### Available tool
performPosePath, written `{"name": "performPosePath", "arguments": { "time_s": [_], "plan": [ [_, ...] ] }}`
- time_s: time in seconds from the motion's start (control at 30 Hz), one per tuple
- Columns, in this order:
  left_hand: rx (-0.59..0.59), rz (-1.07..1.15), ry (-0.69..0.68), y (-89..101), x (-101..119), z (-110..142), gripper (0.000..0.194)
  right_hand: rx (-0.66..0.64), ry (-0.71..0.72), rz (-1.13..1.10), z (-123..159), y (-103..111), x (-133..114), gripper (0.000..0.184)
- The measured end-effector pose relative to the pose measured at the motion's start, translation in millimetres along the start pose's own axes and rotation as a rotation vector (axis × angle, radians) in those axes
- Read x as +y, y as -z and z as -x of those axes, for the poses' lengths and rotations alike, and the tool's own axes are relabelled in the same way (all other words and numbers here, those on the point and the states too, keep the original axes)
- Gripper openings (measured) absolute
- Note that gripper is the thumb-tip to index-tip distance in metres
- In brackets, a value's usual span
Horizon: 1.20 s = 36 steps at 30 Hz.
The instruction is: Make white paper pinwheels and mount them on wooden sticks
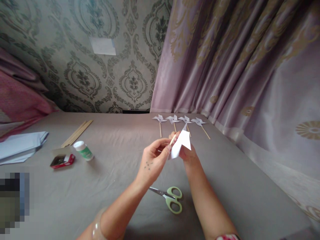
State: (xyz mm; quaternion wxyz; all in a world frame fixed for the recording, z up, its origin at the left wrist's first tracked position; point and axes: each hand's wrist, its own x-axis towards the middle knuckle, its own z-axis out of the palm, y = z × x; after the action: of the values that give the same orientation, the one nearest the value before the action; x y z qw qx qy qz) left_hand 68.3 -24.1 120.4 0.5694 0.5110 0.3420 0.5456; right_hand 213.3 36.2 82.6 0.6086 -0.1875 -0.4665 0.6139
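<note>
In the head view, our left hand (pixel 152 159) pinches a pale stick (pixel 172 140) between thumb and forefinger, above the middle of the grey cloth surface (pixel 120 140). Just right of it, a folded white paper pinwheel (pixel 182 144) covers most of our right hand (pixel 189 154); its visible fingertips curl near the stick, but we cannot tell how they grip. Nearer us, beneath our forearms, lie green-handled scissors (pixel 165 195), blades pointing left. Beyond our hands, four pinwheels on sticks (pixel 174 119) lie in a row. On the left we see a white-capped bottle (pixel 85 152), a small red box (pixel 70 160), loose sticks (pixel 78 133) and, farthest left, paper sheets (pixel 20 146).
</note>
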Motion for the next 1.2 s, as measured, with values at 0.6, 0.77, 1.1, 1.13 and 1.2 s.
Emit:
{"name": "performPosePath", "arguments": {
  "time_s": [0.6,0.77,1.1,1.13,1.2],
  "plan": [
    [0.026,0.006,0.019,1.3,4.0,0.1,0.023,0.082,-0.014,0.028,1.4,-2.1,-0.9,0.032],
    [0.030,0.001,0.025,1.4,2.4,0.0,0.023,0.098,-0.010,0.021,0.6,-3.1,-1.1,0.031],
    [0.039,0.012,0.029,1.2,3.8,-0.4,0.023,0.108,-0.006,0.047,-0.2,-2.0,-0.8,0.029],
    [0.038,0.016,0.028,1.3,3.6,-0.4,0.023,0.115,-0.005,0.052,-0.2,-2.1,-0.9,0.029],
    [0.037,0.019,0.024,1.7,2.7,-0.5,0.023,0.118,-0.006,0.053,-0.1,-2.4,-1.2,0.030]
  ]
}}
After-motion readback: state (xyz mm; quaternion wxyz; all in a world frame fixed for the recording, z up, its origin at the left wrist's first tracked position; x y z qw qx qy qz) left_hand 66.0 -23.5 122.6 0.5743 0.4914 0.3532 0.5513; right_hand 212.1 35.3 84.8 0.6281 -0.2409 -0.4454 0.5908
